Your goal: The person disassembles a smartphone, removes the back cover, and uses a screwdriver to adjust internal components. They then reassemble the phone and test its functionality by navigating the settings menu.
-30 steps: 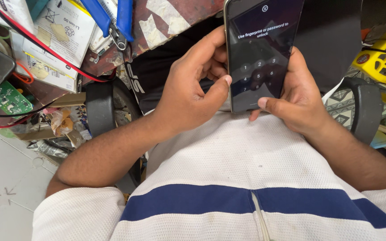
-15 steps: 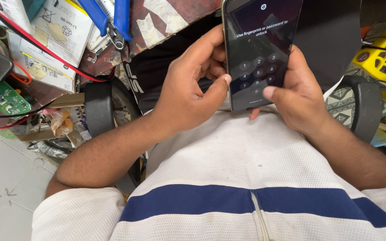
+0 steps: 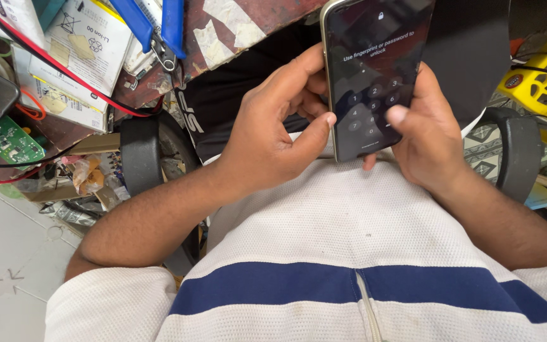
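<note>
I hold a dark smartphone (image 3: 375,38) upright in front of my chest, its lit screen showing a round-button keypad. My left hand (image 3: 273,136) wraps its left edge, thumb tip against the side and fingers behind it. My right hand (image 3: 428,139) grips the right edge, and its thumb rests on the lower right of the keypad. Below the hands is my white shirt with a navy stripe (image 3: 356,285).
A cluttered worn table top (image 3: 242,25) lies at the upper left with blue-handled pliers (image 3: 159,25), paper boxes (image 3: 77,57), red wires (image 3: 52,63) and a green circuit board (image 3: 11,140). Black chair armrests (image 3: 139,152) flank me. A yellow crate (image 3: 542,69) stands at the right.
The phone and both hands have barely shifted. My right thumb has moved slightly over the keypad.
</note>
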Demonstrator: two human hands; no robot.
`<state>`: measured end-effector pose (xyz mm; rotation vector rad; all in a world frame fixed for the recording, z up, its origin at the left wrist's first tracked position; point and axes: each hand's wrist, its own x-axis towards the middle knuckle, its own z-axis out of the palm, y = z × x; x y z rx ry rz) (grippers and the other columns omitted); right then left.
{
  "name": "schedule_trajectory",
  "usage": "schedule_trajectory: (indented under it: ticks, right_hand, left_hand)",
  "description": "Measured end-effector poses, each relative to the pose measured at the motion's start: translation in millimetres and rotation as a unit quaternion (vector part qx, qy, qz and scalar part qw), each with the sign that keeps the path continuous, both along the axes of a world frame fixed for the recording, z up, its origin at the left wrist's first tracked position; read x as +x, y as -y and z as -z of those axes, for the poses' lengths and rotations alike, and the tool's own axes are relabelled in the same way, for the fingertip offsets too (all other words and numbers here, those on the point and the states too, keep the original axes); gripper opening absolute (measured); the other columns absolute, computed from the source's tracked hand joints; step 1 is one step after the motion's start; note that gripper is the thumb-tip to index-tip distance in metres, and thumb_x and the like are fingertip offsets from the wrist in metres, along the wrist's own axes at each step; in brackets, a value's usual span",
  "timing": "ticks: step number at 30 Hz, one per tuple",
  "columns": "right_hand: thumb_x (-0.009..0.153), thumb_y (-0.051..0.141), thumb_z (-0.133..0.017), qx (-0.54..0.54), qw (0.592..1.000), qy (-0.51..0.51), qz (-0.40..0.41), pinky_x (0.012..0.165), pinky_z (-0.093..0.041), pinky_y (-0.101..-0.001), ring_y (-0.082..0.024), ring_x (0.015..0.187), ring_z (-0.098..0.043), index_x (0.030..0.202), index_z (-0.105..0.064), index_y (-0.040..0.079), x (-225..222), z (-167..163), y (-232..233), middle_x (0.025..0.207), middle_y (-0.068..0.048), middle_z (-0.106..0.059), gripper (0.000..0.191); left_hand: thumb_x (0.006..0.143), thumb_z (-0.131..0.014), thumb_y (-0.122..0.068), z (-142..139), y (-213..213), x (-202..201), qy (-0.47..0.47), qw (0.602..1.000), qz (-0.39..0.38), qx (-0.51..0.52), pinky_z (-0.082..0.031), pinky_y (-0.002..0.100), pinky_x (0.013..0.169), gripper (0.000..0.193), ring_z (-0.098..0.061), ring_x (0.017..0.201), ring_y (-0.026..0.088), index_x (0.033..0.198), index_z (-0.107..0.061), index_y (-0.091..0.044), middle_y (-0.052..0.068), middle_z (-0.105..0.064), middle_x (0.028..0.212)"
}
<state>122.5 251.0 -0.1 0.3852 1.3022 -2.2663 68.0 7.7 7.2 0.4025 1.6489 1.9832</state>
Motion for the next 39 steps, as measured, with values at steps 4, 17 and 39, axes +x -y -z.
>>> schedule_trajectory:
  ticks: [4,17,39]
  right_hand:
    - [0.106,0.013,-0.044,-0.008,1.0,0.002,0.006,0.055,-0.064,-0.0339,-0.026,0.1,-0.069,0.161,-0.028,-0.002,0.5,2.1,-1.9,0.134,-0.024,-0.053,0.059]
    - [0.102,0.005,-0.056,0.067,0.997,-0.041,-0.021,0.056,-0.064,-0.0276,-0.019,0.099,-0.07,0.156,-0.025,0.0,0.5,5.8,-2.2,0.13,-0.019,-0.056,0.063]
    - [0.091,-0.014,-0.052,0.127,0.983,-0.091,-0.096,0.084,-0.071,-0.0417,-0.023,0.133,-0.05,0.163,-0.01,0.006,8.5,11.8,-3.0,0.141,-0.017,-0.04,0.086]
  left_hand:
    - [0.102,-0.061,0.008,-4.0,-0.7,-2.1,0.024,1.0,0.004,-0.004,-0.06,0.025,0.097,0.062,-0.067,0.114,0.012,0.156,-0.031,0.005,0.011,-0.061,0.128]
    - [0.103,-0.065,0.004,-5.5,-1.5,-5.2,-0.046,0.999,0.01,-0.022,-0.064,0.027,0.097,0.063,-0.071,0.112,0.016,0.157,-0.031,0.001,0.014,-0.06,0.127]
    - [0.102,-0.062,0.007,11.2,2.3,3.9,-0.041,0.996,-0.021,-0.08,-0.061,0.022,0.088,0.066,-0.071,0.095,0.009,0.16,-0.031,-0.001,0.01,-0.063,0.117]
